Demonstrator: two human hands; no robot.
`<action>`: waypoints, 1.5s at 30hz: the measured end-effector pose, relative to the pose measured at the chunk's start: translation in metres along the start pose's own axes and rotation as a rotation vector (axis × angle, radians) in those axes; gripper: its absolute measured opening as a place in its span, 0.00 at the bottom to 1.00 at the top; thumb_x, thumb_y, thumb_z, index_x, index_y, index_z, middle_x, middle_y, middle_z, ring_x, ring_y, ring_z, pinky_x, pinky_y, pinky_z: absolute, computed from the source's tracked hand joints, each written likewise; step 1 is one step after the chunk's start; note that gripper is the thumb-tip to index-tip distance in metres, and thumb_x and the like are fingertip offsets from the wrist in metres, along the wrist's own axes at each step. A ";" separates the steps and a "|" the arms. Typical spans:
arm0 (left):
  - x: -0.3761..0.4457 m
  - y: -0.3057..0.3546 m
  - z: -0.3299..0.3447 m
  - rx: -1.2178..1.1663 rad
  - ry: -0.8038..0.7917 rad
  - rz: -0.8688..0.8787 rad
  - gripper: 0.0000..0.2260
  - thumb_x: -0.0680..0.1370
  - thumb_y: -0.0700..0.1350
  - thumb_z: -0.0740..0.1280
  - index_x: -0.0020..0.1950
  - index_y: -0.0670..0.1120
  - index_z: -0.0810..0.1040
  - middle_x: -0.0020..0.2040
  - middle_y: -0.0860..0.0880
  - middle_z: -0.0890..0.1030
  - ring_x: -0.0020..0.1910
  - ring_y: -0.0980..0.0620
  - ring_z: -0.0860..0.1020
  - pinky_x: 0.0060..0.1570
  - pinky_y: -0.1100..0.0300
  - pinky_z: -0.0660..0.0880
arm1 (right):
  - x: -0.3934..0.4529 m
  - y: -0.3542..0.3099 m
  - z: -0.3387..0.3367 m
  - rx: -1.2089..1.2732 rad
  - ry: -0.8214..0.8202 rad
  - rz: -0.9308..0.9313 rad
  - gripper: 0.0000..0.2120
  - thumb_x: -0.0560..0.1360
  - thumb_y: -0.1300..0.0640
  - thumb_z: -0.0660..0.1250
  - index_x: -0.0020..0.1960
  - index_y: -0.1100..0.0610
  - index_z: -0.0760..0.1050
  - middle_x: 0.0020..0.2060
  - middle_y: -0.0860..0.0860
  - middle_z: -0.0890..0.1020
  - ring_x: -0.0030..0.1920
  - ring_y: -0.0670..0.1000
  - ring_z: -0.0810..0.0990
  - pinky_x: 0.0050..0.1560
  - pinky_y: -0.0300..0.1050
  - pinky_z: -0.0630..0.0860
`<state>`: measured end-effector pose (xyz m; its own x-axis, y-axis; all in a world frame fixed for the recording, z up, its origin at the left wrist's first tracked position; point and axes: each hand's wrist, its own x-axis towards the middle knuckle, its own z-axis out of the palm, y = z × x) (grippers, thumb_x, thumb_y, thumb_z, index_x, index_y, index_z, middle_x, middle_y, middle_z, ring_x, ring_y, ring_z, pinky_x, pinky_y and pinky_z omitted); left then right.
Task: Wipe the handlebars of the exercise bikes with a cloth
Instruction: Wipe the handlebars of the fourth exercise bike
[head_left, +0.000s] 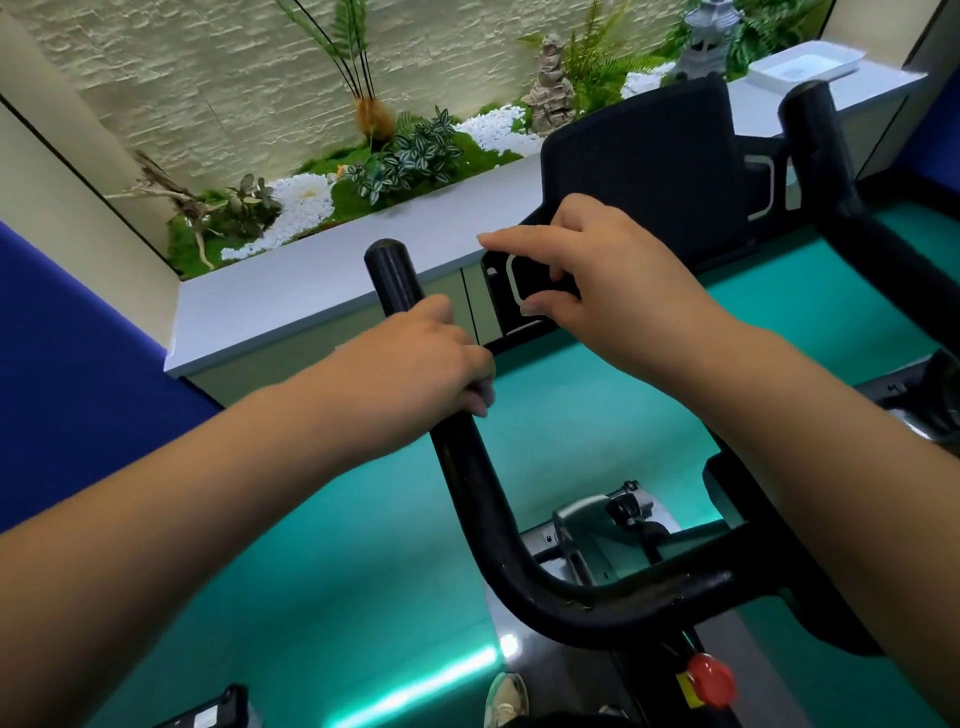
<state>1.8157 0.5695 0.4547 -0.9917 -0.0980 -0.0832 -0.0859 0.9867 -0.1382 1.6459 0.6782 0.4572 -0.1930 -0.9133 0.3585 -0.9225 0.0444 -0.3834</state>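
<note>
Left hand (415, 353) clamps the black handlebar (467, 467); right hand (587, 275), fingers loosely apart, hovers at its 2 o'clock. Teal floor (337, 545) below, white tabletop (311, 280) and pebble garden (311, 197) at 12. Cloth unseen.

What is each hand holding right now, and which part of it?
The left hand grips the left handlebar on its upright prong, below the rounded end. The right hand holds nothing; its fingers hover loosely over the black console. No cloth shows.

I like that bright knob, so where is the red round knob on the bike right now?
In the head view, the red round knob sits at the bottom right, on the bike frame just below the black curved handlebar that the left hand grips higher up.
</note>
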 end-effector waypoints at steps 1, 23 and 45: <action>-0.001 0.003 0.002 -0.022 -0.033 -0.004 0.13 0.78 0.58 0.60 0.53 0.54 0.79 0.48 0.58 0.81 0.47 0.54 0.66 0.51 0.56 0.67 | 0.000 0.000 0.000 0.004 0.005 0.000 0.27 0.74 0.55 0.70 0.70 0.42 0.68 0.45 0.50 0.68 0.47 0.49 0.66 0.44 0.43 0.64; 0.020 0.034 0.001 0.031 -0.314 -0.127 0.17 0.78 0.60 0.60 0.52 0.49 0.79 0.48 0.51 0.79 0.51 0.50 0.66 0.55 0.51 0.71 | -0.002 -0.003 -0.001 0.068 0.006 0.026 0.27 0.74 0.56 0.70 0.69 0.41 0.68 0.46 0.48 0.67 0.46 0.46 0.65 0.44 0.40 0.64; -0.035 0.071 0.032 -0.412 0.451 -0.287 0.17 0.72 0.58 0.63 0.44 0.47 0.84 0.41 0.53 0.82 0.43 0.52 0.71 0.45 0.65 0.63 | -0.003 0.002 0.006 0.081 0.041 0.007 0.28 0.73 0.56 0.71 0.69 0.41 0.69 0.46 0.47 0.67 0.48 0.46 0.67 0.47 0.40 0.68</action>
<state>1.8478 0.6387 0.4160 -0.8592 -0.3882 0.3332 -0.2930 0.9073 0.3015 1.6472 0.6783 0.4501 -0.2146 -0.8958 0.3892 -0.8912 0.0165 -0.4533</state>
